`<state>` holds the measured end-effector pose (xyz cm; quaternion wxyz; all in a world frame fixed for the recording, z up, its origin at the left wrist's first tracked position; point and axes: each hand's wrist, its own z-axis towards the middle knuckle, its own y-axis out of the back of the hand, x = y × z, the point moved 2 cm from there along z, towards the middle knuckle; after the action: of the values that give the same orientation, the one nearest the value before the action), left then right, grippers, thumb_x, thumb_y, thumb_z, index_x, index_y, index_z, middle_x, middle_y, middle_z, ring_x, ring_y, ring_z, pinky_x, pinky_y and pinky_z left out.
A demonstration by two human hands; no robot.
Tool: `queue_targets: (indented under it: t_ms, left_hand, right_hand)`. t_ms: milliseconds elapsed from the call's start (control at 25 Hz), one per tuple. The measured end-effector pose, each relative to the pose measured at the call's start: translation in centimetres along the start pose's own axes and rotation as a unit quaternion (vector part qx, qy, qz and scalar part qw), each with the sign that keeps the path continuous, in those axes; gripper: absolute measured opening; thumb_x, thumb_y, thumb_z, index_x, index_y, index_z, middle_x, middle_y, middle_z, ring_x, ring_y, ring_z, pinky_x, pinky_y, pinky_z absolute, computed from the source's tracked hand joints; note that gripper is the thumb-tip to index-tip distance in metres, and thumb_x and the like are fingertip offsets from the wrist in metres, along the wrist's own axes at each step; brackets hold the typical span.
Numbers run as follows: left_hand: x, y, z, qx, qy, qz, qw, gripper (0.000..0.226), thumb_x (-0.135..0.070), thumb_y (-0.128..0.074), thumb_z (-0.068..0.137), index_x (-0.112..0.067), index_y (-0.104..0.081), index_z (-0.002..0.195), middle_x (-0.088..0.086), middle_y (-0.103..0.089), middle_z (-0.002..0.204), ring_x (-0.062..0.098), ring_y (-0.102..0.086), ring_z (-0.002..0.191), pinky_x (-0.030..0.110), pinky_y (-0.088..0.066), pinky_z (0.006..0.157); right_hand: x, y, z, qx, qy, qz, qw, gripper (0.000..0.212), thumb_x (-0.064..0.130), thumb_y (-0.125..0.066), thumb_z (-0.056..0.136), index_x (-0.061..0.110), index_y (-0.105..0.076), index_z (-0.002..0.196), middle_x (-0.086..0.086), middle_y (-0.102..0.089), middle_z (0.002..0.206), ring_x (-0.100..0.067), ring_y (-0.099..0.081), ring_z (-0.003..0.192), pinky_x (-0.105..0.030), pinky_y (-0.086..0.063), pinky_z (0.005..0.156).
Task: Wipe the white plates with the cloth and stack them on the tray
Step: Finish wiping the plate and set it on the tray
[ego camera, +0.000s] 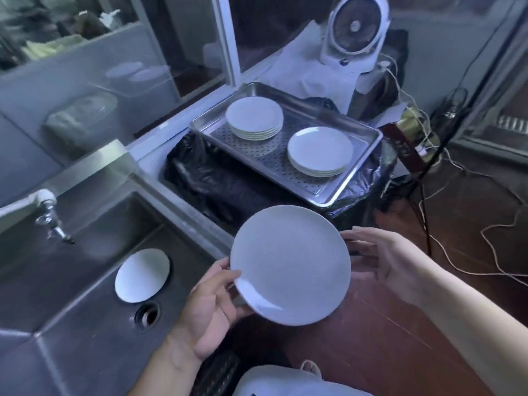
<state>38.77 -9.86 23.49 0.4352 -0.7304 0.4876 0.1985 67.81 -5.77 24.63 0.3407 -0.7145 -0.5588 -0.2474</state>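
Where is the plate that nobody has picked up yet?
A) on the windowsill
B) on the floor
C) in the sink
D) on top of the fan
C: one white plate lies in the metal sink, close to the drain, while the left hand grips another plate.

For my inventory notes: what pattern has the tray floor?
Rows of small punched holes in the silver tray, head view.
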Motion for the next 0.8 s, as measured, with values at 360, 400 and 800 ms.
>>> queue_targets:
  t_ms: [360,400,800]
  left_hand:
    - [-4.0,-10.5,10.9,0.007,-0.014,0.233,0.972,0.035,-0.007,-0.050,0.095,-0.015,-0.076,0.116,0.000,-0.074,0.121,0.014,-0.064,0.118,0.047,-0.049,0.104]
    - [-4.4,-11.4,12.9,-0.010,-0.020,0.231,0.973,0.035,-0.006,-0.050,0.093,-0.017,-0.076,0.115,-0.001,-0.075,0.119,0.011,-0.066,0.115,0.045,-0.050,0.103]
    - [-8.5,-18.8,29.2,-0.113,-0.013,0.141,0.984,0.036,0.003,-0.049,0.089,-0.012,-0.076,0.105,-0.006,-0.078,0.107,0.007,-0.070,0.098,0.038,-0.052,0.097]
  right_hand:
    - [9.4,5.0,8.4,-0.067,0.060,-0.071,0.993,0.019,0.022,-0.062,0.092,0.015,-0.079,0.090,-0.002,-0.078,0.090,-0.025,-0.071,0.089,-0.048,-0.055,0.087]
    - [10.7,5.5,10.1,-0.071,0.056,-0.076,0.993,0.018,0.022,-0.063,0.092,0.015,-0.079,0.088,0.001,-0.077,0.088,-0.025,-0.070,0.090,-0.049,-0.055,0.089]
    - [24.7,7.3,29.9,-0.051,-0.006,-0.173,0.984,0.016,0.025,-0.065,0.090,0.012,-0.069,0.100,-0.004,-0.064,0.092,-0.021,-0.059,0.072,-0.032,-0.046,0.067]
